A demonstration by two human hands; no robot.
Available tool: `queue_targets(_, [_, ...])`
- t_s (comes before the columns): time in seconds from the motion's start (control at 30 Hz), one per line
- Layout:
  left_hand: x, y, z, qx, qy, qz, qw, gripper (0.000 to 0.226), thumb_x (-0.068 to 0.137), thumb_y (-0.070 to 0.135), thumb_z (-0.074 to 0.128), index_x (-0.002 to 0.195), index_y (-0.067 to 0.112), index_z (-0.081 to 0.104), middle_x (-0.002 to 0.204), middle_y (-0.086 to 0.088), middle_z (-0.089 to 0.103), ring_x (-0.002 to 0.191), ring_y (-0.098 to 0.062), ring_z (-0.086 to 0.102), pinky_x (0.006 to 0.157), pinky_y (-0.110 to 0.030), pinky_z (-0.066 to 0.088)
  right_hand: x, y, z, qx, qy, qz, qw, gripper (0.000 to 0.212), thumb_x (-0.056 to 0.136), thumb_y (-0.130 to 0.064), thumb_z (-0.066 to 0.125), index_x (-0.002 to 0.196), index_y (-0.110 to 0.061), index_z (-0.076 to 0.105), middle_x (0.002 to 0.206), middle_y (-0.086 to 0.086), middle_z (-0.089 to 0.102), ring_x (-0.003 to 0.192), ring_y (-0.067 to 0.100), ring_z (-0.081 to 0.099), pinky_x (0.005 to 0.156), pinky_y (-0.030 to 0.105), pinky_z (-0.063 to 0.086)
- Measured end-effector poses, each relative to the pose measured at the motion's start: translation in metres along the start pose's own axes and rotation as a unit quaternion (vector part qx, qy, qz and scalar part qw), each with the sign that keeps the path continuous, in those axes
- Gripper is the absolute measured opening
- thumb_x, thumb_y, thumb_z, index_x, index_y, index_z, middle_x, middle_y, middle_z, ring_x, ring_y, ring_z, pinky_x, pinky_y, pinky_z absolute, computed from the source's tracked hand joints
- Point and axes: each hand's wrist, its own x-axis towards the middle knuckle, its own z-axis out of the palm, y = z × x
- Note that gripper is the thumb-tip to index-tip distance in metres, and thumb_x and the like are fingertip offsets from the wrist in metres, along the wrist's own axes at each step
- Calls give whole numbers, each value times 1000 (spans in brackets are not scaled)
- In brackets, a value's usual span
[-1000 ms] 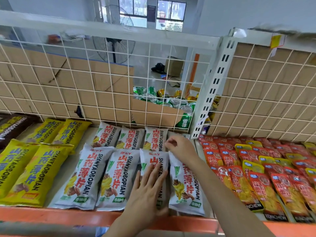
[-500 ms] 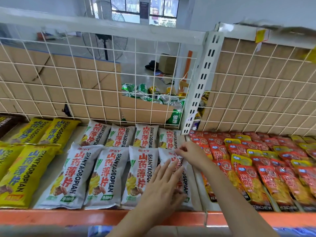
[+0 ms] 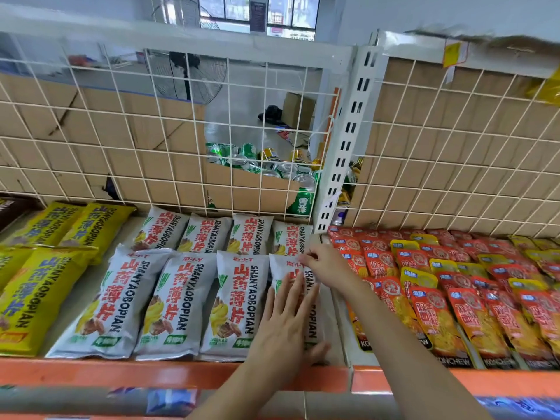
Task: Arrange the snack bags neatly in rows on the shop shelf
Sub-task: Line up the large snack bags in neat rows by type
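while the left hand (image 3: 285,325) presses it flat and the right hand (image 3: 325,265) pinches its top, an uneven tug could skew the white bag (image 3: 313,316) onto the red packets (image 3: 436,313).

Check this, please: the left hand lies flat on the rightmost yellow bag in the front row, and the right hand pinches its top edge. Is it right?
Not quite: that bag is white, not yellow, as the head view shows. The left hand lies flat on it and the right hand pinches its top edge.
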Motion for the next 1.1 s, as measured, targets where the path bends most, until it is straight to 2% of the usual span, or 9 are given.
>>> queue_targets(0.13, [0, 2, -1, -2, -2, -14, 1000, 92, 68, 70, 33, 147, 24, 23, 154, -8, 22, 142, -27, 7, 115, -47, 10, 3, -3, -1, -19, -9, -2, 1000, 27, 94, -28, 51, 85, -6, 62, 69, -6, 45, 69, 16, 50, 63, 30, 38])
queue_targets(0.23, [0, 2, -1, -65, -11, -9, 998, 91, 66, 70, 20, 140, 39, -24, 149, 5, -35, 134, -16, -38, 114, -42, -12, 8, -2, -1, -29, -4, 5, 1000, 23, 95, -21, 50, 74, -16, 58, 68, -17, 41, 65, 13, 49, 60, 29, 39])
queue_targets(0.27, [0, 2, -3, -82, -26, -8, 996, 90, 63, 71, 16, 134, 42, -31, 143, 9, -42, 130, -13, -43, 112, -40, -15, 8, -2, 0, -32, -1, 6, 999, 26, 95, -21, 50, 68, -23, 53, 68, -16, 42, 65, 13, 49, 59, 29, 38])
queue_targets(0.43, [-1, 5, -8, -95, -58, -11, 994, 85, 84, 59, 45, 141, 45, -15, 143, 7, -44, 130, -19, -43, 114, -44, -3, 9, -4, 3, -14, -7, 31, 999, 22, 94, -31, 50, 78, -17, 49, 72, -6, 45, 74, 16, 51, 66, 30, 41])
queue_targets(0.6, [-3, 7, -11, -104, -70, -14, 992, 79, 87, 53, 50, 143, 48, -5, 140, 8, -45, 131, -21, -42, 115, -47, 1, 12, -2, 4, 13, -7, 57, 998, 27, 95, -30, 50, 106, -6, 56, 92, 4, 51, 89, 22, 54, 77, 33, 45])
queue_targets(0.77, [-5, 8, -14, -120, -69, -35, 990, 81, 86, 55, 50, 144, 46, -5, 146, 9, -39, 133, -22, -39, 113, -46, -6, 7, 1, 4, 40, -1, 39, 998, 24, 94, -29, 51, 88, -6, 55, 78, 2, 50, 78, 20, 52, 68, 33, 42])
queue_targets(0.9, [-8, 6, -12, -106, -11, -33, 994, 73, 84, 62, 28, 145, 40, -5, 149, 7, -32, 136, -17, -35, 115, -41, -6, 1, 15, -6, 88, -4, 63, 994, 35, 95, -29, 49, 65, -12, 46, 63, 2, 45, 58, 15, 48, 50, 24, 40])
queue_targets(1.03, [-12, 7, -4, 3, 65, 90, 994, 45, 87, 41, 39, 132, 37, 44, 150, -1, 34, 140, -24, 20, 111, -47, 18, -3, 23, -11, 196, -37, 114, 973, 33, 93, -25, 55, 64, -10, 52, 69, 6, 52, 62, 17, 54, 45, 21, 46])
queue_targets(1.1, [-15, 11, 1, 43, 59, 154, 985, 39, 81, 40, 46, 118, 37, 59, 139, 6, 48, 136, -19, 32, 109, -43, 17, -3, 25, -13, 221, -50, 130, 965, 29, 91, -24, 57, 67, -8, 54, 79, 11, 56, 63, 17, 56, 45, 19, 48])
